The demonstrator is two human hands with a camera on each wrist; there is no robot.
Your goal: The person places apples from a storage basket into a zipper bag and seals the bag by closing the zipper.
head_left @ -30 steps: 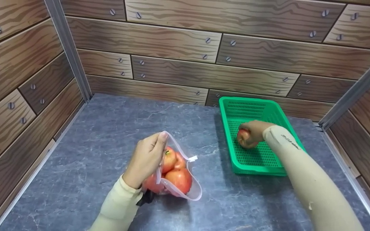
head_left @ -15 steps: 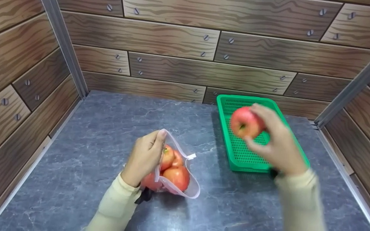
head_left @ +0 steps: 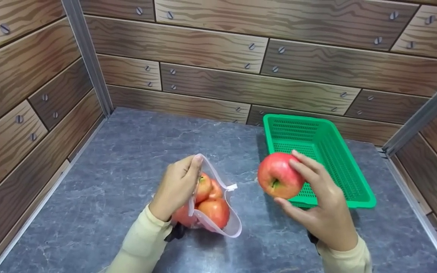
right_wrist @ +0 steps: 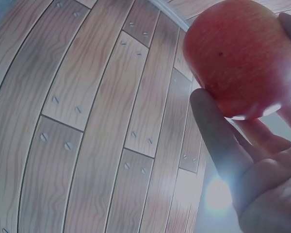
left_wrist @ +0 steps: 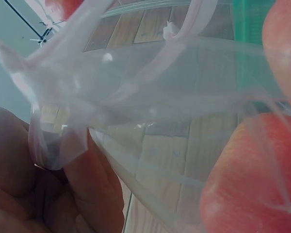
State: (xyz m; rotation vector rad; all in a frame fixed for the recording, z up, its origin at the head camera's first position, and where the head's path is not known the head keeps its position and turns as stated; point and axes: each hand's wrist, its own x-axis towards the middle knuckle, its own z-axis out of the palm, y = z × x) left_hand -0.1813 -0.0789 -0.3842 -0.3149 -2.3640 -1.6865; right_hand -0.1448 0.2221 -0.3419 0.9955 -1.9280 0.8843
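Note:
My left hand (head_left: 178, 185) pinches the edge of a clear zip bag (head_left: 235, 223) with a white slider (head_left: 232, 187), keeping its mouth spread toward the right. Several red apples (head_left: 214, 211) lie inside the bag; the left wrist view shows one apple (left_wrist: 257, 179) through the thin plastic. My right hand (head_left: 324, 204) grips another red apple (head_left: 281, 175) between thumb and fingers, its stem hollow facing the head camera. That apple (right_wrist: 242, 58) is up in the air, overlapping the front left corner of the green basket in the head view.
A green plastic basket (head_left: 349, 167) with slotted walls stands at the back right, its visible floor bare. Wood-patterned panels (head_left: 211, 57) with metal corner posts (head_left: 89, 57) enclose the grey marbled tabletop (head_left: 135, 140) at the back and both sides.
My right hand has lifted the apple out of the green basket and brought it left and toward me. The left hand keeps its hold on the bag.

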